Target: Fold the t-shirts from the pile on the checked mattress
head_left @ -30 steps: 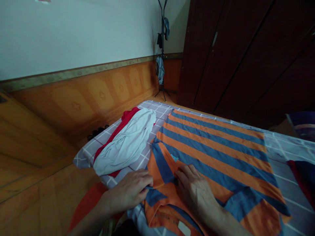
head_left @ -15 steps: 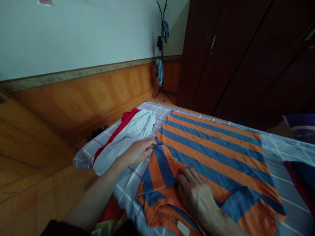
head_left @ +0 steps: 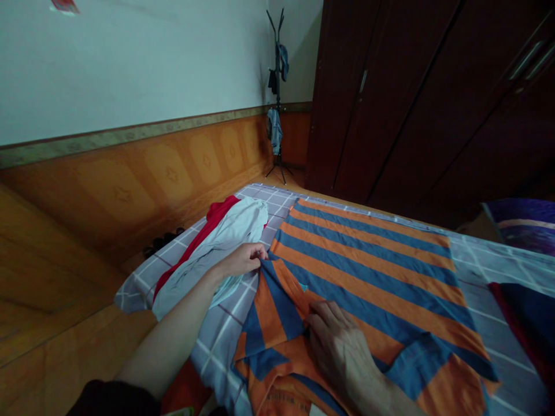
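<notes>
Orange-and-blue striped T-shirt lies flat on a grey checked bedsheet, its near part folded over on itself. Left hand is curled, fingers pinching the shirt's edge, just beside a white garment with red cloth under it. Right hand is open, palm down on the shirt, fingertips at the fold, no clear grip. Coat rack stands on the floor beyond the bed.

A person's left hand is reaching forward, fingers curling into a pinch, bare forearm outstretched, while the right hand is resting flat, palm down.
</notes>
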### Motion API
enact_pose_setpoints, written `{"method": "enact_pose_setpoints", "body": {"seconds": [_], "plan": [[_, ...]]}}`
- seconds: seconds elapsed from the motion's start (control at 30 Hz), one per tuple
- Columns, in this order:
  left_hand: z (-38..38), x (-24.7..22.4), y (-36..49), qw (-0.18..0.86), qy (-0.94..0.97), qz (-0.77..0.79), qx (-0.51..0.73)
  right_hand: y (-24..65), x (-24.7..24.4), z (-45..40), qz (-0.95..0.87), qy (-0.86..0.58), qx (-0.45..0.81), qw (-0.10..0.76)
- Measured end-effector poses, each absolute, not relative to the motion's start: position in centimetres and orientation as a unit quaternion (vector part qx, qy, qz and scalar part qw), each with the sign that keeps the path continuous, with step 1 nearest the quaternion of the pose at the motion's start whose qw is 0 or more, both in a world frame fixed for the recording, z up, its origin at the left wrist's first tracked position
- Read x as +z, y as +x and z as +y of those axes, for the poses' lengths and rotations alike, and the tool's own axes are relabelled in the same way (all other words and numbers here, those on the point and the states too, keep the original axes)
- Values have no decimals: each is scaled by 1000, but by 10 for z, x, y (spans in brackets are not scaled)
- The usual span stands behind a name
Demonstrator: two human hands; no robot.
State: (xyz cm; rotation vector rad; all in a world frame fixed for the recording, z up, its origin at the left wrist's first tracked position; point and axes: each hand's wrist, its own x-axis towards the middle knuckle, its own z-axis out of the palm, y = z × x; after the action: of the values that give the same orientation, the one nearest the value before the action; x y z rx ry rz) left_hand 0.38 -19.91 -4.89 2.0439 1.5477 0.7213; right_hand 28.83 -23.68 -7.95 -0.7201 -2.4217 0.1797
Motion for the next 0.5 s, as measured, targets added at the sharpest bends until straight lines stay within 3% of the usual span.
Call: {"method": "enact_pose_setpoints", "body": {"seconds": [0.5], "plan": [[-199, -53, 18, 106, 701, 654, 264, 288, -79, -238, -907, -265, 103, 311]]}}
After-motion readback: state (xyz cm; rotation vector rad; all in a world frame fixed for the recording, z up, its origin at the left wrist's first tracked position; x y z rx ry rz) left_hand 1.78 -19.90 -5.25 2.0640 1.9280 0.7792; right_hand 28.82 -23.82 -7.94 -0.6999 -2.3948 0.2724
